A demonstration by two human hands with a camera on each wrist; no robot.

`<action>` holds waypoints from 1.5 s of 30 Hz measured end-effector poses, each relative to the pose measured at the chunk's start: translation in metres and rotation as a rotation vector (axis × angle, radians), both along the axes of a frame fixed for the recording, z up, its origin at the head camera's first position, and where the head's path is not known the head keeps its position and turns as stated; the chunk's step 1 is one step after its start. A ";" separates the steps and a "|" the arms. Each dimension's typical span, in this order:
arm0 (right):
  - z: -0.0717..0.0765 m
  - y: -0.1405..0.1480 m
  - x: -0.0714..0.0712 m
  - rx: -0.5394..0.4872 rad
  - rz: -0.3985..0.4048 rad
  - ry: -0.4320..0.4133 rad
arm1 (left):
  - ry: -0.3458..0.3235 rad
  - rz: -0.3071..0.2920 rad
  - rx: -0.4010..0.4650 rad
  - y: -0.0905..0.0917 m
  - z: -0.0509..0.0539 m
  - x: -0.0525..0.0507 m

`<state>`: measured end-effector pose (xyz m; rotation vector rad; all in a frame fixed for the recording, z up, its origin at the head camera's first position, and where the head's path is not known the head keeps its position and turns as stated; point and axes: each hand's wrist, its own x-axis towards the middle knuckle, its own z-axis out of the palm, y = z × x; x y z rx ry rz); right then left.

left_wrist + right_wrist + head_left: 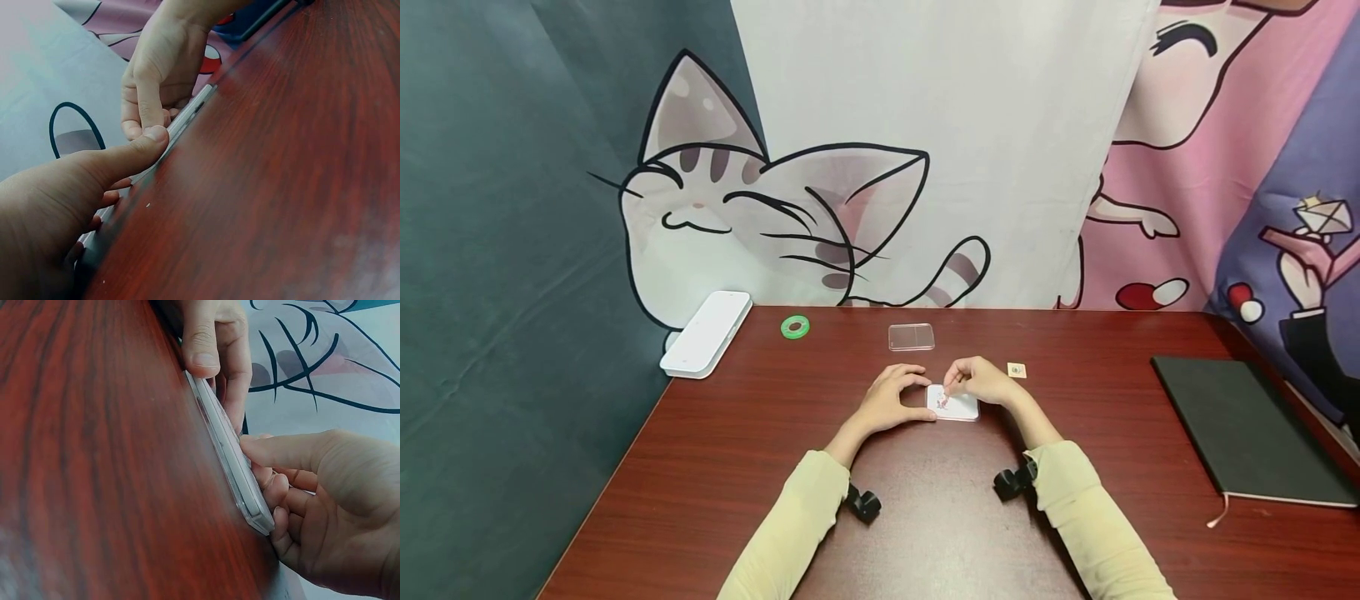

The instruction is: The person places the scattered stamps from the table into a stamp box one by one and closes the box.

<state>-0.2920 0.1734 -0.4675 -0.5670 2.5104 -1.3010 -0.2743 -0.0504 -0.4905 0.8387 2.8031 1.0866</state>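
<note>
A small white rectangular case [962,408] with a reddish picture on its top lies flat on the table; its thin side edge shows in the right wrist view [226,450]. My left hand [887,402] holds the case's left end between thumb and fingers, the thumb [147,142] at the near corner. Above the case's top my right hand [981,382] has its thumb and forefinger brought together at the picture, the other fingers curled. Whether something thin is between those fingertips is hidden.
Behind the hands lies a clear plastic lid [912,337]. A green ring [795,327] and a white box [707,335] are at the back left. A small yellowish square [1017,370] lies right of my right hand, a dark notebook [1255,429] farther right.
</note>
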 end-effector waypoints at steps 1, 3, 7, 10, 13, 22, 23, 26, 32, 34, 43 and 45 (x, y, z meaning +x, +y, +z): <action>0.000 0.000 0.000 0.001 -0.003 -0.002 | -0.001 0.001 -0.003 0.000 0.000 0.000; 0.001 -0.001 0.000 0.001 -0.006 -0.004 | 0.002 0.001 -0.004 0.000 0.000 -0.001; 0.000 -0.002 0.000 0.001 -0.010 -0.007 | 0.011 -0.002 -0.006 -0.001 -0.001 -0.001; -0.002 -0.002 -0.001 0.001 -0.006 -0.004 | 0.013 -0.001 -0.009 -0.002 -0.002 -0.001; -0.002 -0.001 -0.002 -0.004 -0.002 0.002 | 0.014 -0.001 -0.009 -0.003 -0.002 0.000; 0.001 0.001 -0.003 -0.034 -0.031 0.008 | 0.056 -0.013 0.014 -0.002 0.000 0.001; 0.001 0.001 -0.002 -0.041 -0.038 0.006 | 0.069 -0.017 0.016 -0.002 -0.001 0.000; 0.003 0.001 -0.002 -0.065 -0.062 -0.004 | 0.076 -0.020 0.013 -0.002 -0.001 0.000; 0.009 0.004 -0.005 -0.101 -0.106 -0.007 | 0.023 -0.008 0.008 -0.001 0.002 -0.001; 0.011 0.007 -0.005 -0.106 -0.116 -0.007 | 0.019 -0.006 0.005 -0.001 0.001 -0.001; 0.020 0.039 -0.007 -0.114 -0.227 0.010 | 0.026 -0.008 0.006 0.000 0.000 -0.001; 0.022 0.048 -0.007 -0.130 -0.255 0.002 | 0.025 -0.006 0.008 0.000 0.000 -0.001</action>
